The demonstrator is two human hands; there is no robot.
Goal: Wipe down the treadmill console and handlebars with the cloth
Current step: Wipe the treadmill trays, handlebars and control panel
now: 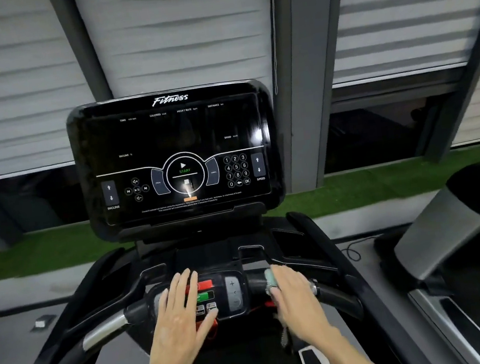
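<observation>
From the head camera, the person is standing on the treadmill and looking down over the front crossbar. The right hand is pressing a pale green cloth against the right handlebar, just beside the small control pad; the fingers are lying flat over the cloth, pinning it to the bar and not clenched around it, which suits a rubbing stroke along the grip. A darker, frayed end of the cloth is hanging below the bar under the wrist. The left hand is resting open with fingers spread on the centre of the crossbar, covering part of the red and green buttons; it is grasping nothing and seems to be steadying the body while the other hand works. The left handlebar is lying bare, and the large console screen is standing upright above, dark but showing its printed keys.

Judging by the hands, the handlebar part of the job is under way and the screen is waiting its turn.

Most of the cloth is hidden beneath the right palm, so how it is folded is unclear. Both forearms are running out of frame at the bottom, the right hand is motion-blurred, and the small labels on the centre buttons are too smeared to read
</observation>
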